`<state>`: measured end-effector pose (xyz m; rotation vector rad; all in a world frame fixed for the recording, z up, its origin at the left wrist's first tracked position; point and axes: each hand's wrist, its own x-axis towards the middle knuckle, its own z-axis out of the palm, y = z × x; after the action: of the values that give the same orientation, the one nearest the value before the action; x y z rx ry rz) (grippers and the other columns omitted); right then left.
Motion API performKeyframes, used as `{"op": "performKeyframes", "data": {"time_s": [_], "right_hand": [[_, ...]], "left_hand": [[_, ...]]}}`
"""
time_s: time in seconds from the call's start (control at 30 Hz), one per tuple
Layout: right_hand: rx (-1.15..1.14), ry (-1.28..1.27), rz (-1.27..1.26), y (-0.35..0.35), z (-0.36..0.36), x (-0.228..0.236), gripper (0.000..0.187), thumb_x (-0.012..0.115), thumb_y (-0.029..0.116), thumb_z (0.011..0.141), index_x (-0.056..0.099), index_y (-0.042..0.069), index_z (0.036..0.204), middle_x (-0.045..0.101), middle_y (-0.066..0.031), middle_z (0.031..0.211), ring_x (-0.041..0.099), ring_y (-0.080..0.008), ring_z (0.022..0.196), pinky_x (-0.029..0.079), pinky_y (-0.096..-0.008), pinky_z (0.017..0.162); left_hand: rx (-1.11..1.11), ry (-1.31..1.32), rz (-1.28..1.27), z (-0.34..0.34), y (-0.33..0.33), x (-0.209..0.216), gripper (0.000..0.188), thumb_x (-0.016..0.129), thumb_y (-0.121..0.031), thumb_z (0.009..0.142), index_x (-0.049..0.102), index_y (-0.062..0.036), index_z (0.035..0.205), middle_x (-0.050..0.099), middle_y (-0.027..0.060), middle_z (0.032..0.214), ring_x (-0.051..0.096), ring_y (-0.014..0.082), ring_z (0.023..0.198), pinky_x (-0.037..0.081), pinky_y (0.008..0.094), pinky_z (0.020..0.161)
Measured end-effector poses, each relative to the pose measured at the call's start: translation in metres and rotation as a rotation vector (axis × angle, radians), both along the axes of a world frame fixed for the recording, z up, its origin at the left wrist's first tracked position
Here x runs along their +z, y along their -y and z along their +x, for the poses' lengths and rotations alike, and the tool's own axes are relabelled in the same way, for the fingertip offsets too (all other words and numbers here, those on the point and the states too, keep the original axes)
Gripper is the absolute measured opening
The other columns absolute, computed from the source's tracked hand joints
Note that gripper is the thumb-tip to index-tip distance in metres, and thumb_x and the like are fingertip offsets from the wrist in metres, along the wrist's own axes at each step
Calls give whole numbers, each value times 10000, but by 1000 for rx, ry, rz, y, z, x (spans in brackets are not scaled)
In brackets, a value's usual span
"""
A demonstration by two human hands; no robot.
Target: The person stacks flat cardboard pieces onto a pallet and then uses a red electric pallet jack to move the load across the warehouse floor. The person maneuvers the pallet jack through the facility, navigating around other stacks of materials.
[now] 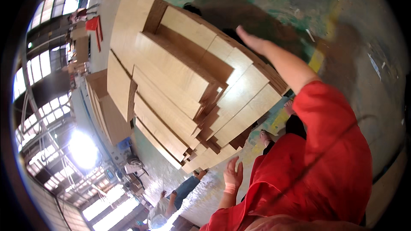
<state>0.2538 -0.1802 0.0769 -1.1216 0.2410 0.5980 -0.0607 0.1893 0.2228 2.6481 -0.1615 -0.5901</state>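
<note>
Stacked light wooden boards (pixel 171 68), likely plywood, fill the middle of the view, in several piles of uneven height with stepped ends. My right hand (pixel 253 42) reaches out along the stack's right edge, fingers stretched and holding nothing. Whether it touches the boards I cannot tell. Off the near end of the stack, my left hand (pixel 233 174) is raised with loosely bent fingers apart and nothing in it. Both arms come from red sleeves. The undersides of the boards are hidden.
Another board stack (pixel 107 107) stands beyond on the left. A person (pixel 171 201) in a striped top is at the lower left. The green, worn floor (pixel 299 13) has a yellow line (pixel 316 61) and scattered scraps. A red object (pixel 93 23) stands far off.
</note>
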Motion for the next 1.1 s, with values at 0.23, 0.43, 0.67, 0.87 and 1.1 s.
{"op": "performKeyframes", "data": {"time_s": [0.23,0.43,0.67,0.87,1.1], "right_hand": [[-327,248,-138,-51,33,5,892,222,712,901,221,27,1473,230,-110,1531,240,-225,1392,183,-341,1137],[-138,-11,-228,-10,13,26,997,185,796,834,117,46,1487,145,-123,1555,102,-246,1439,101,-423,1153],[-244,-57,-179,34,32,61,1021,194,821,808,-71,113,1495,-60,-81,1577,-44,-196,1452,37,-466,1154],[-339,-51,-63,-17,130,5,857,227,680,920,152,42,1487,131,-148,1554,116,-238,1431,130,-357,1149],[4,-66,-10,-26,149,-7,891,147,700,901,55,41,1493,-1,-140,1569,27,-276,1448,99,-400,1162]], "left_hand": [[-323,295,-58,113,85,-6,662,667,-145,819,352,18,1379,326,256,1432,315,452,1314,290,488,1072],[112,246,185,138,93,-89,979,496,-582,871,137,168,1389,158,409,1430,143,504,1366,82,546,1124],[398,70,97,159,123,-82,1164,581,-687,751,95,138,1413,82,351,1484,-6,461,1407,17,562,1115],[618,-212,311,195,145,-89,1237,465,-783,748,-1,156,1404,-81,386,1471,-140,523,1370,10,645,1070],[638,-412,494,208,136,-87,1373,539,-829,650,-73,156,1386,-61,382,1467,-74,522,1377,73,619,1090]]}}
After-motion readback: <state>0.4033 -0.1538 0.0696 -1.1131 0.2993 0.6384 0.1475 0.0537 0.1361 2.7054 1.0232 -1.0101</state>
